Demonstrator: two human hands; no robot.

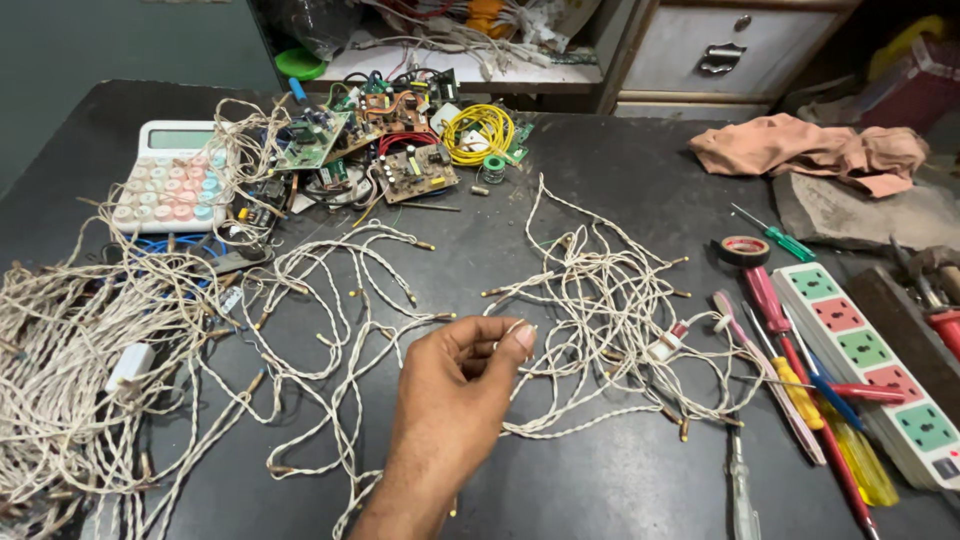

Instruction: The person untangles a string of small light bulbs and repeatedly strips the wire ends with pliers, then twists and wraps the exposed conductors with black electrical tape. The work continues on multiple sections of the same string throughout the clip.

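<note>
Twisted white wire string point(600, 300) sprawls across tabletop point(600, 480) centre; one hand point(455, 385), side unclear, pinches strand at its 1 o'clock. Other hand unseen. Risk: pull snags tangle, drags screwdrivers point(800, 390) at 3 o'clock.

One calculator point(171, 176), one tape roll point(742, 250), one power strip point(880, 370), one cloth point(812, 149), one hand point(455, 390)
</note>
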